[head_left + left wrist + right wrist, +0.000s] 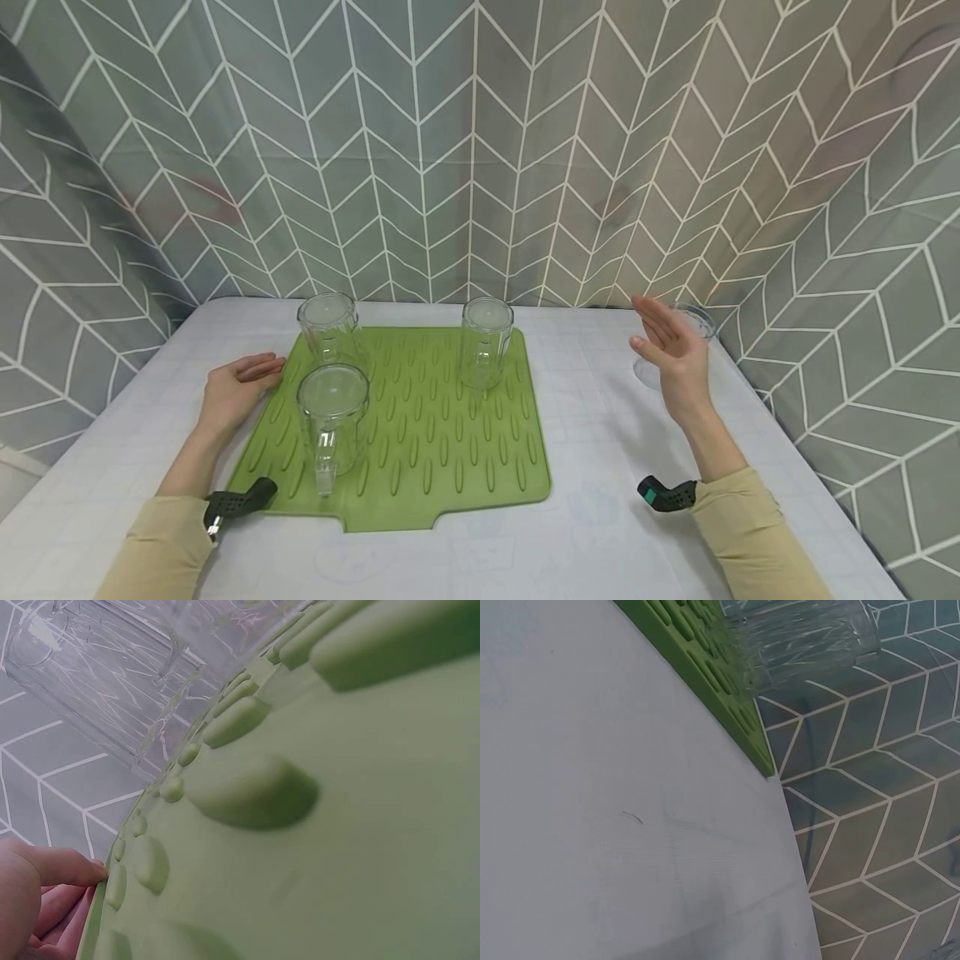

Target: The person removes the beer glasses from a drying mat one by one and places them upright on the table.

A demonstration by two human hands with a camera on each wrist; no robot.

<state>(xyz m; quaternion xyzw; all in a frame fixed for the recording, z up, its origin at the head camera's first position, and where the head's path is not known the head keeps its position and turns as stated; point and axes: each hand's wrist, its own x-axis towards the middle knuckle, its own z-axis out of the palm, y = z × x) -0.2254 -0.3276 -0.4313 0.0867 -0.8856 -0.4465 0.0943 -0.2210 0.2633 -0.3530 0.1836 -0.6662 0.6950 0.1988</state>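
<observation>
I judge the green mat (435, 467), left of centre, light and floppy, best lifted by its edge, which my left grip (236, 390) touches, relaxed. Right of frame, the glass (696, 323) looks slick, fragile: clasp its sides; my right grip (675, 358) is wide beside it.

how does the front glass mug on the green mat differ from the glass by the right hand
The front glass mug is on the green mat; the glass by the right hand is on the white table. The mug is unobstructed, its handle facing the wearer; the glass is partly hidden behind the right hand. Both are clear.
</observation>
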